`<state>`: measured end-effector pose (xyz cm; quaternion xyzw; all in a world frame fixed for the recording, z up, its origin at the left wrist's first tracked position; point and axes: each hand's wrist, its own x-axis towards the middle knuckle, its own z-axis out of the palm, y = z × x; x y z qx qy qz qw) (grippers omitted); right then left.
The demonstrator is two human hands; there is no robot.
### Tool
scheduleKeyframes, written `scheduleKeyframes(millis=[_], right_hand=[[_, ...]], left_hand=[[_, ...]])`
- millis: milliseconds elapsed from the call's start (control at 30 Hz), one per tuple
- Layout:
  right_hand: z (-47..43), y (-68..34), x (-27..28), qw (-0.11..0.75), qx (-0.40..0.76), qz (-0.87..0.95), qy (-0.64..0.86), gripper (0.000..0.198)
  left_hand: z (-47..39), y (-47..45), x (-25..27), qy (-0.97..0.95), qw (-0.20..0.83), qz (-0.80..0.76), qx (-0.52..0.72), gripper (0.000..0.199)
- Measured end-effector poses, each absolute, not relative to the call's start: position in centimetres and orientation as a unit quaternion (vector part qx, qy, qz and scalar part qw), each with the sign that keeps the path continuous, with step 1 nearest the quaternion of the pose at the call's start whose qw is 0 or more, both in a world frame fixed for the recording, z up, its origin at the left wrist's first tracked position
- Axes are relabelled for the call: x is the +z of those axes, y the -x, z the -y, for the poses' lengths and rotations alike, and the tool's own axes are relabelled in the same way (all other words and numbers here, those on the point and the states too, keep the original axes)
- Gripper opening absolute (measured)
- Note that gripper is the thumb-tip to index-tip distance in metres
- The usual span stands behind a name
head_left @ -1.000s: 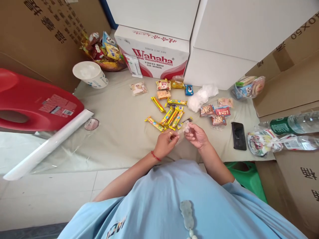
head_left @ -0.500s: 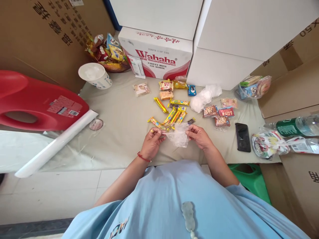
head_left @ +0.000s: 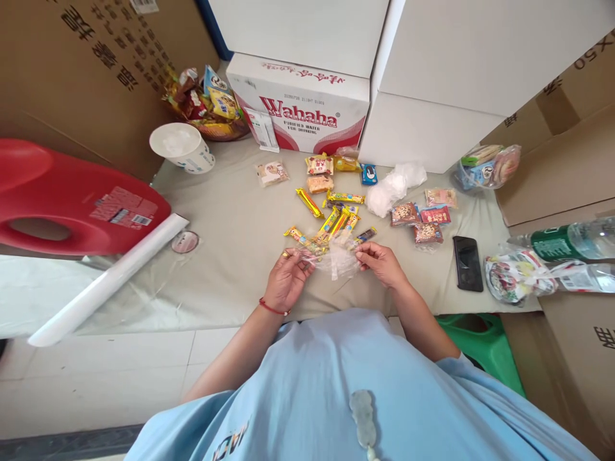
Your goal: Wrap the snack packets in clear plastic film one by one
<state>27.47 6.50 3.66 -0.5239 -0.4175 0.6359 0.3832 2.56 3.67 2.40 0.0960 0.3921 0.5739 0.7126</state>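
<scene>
A crumpled clear plastic bag is stretched between my two hands, low over the table. My left hand pinches its left side, palm partly turned up. On the opposite side, my right hand grips the bag between thumb and forefinger. Just beyond the bag lies a loose pile of yellow-wrapped snack sticks, partly seen through the plastic. A small dark-wrapped snack rests close to my right fingertips. Past the pile are a bread-like snack and a blue packet.
More clear bags and brown packets lie to the right, near a black phone. A white roll, red jug and paper cup stand left. A Wahaha carton closes off the back.
The bag has been spread wider and lower between my hands. My left hand has shifted slightly left and turned its palm up more; my right hand has barely moved.
</scene>
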Motion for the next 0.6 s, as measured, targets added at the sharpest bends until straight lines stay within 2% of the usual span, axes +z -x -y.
scheduleKeyframes(millis=[400, 600], right_hand=[[-6.8, -31.9, 5.1, 0.435, 0.55, 0.46, 0.545, 0.033], [-6.1, -32.0, 4.9, 0.41, 0.48, 0.605, 0.484, 0.02]], left_hand=[[-2.8, 1.9, 3.2, -0.129, 0.648, -0.424, 0.62, 0.031], [-2.2, 5.1, 2.5, -0.149, 0.589, -0.536, 0.586, 0.036]])
